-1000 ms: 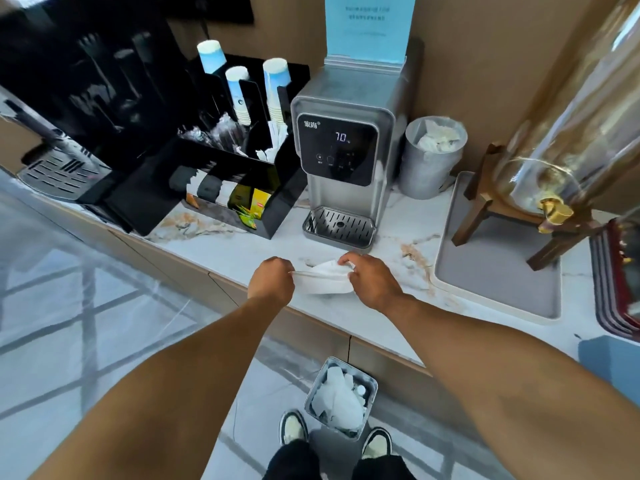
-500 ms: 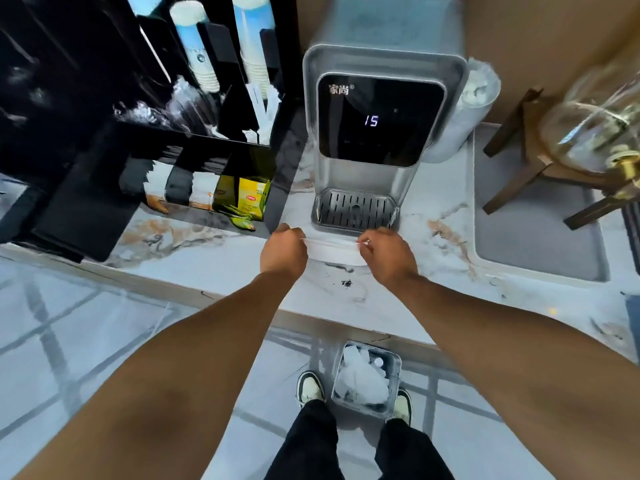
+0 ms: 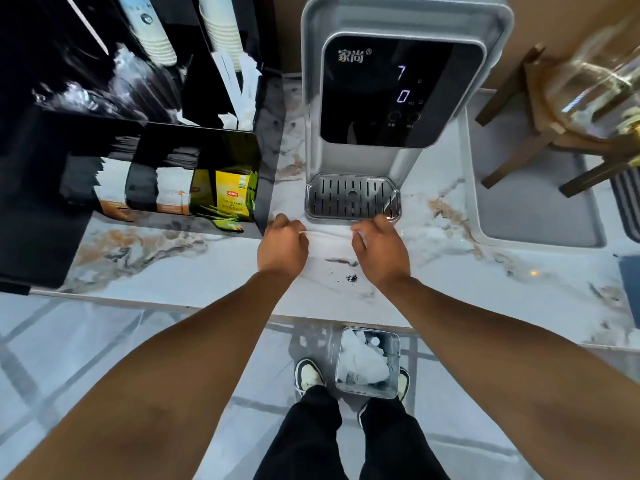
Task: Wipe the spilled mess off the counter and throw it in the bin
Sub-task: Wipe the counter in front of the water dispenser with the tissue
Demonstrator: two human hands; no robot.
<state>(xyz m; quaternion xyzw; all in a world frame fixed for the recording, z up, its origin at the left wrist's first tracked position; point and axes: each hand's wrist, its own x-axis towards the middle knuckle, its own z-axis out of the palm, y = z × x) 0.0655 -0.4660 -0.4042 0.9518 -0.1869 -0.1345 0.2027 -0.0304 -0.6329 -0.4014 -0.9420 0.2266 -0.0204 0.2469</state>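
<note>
A white paper tissue [image 3: 329,241] is stretched between my left hand [image 3: 282,245] and my right hand [image 3: 381,251], both closed on its ends. It hangs just above the marble counter [image 3: 194,268], in front of the water dispenser's drip tray [image 3: 351,199]. A small spill of dark specks [image 3: 351,278] lies on the counter just below the tissue, nearer my right wrist. A metal bin [image 3: 367,365] lined with white crumpled paper stands on the floor between my shoes, under the counter's edge.
The grey water dispenser [image 3: 398,88] stands behind my hands. A black organiser [image 3: 166,161] with cups, stirrers and tea bags is at the left. At the right, a grey tray [image 3: 533,209] carries a wooden stand with a glass drink jar [image 3: 595,84].
My view has moved closer and tilted down over the counter. Both hands have carried the tissue forward to just in front of the drip tray and spread it wider. The dark specks came into view.
</note>
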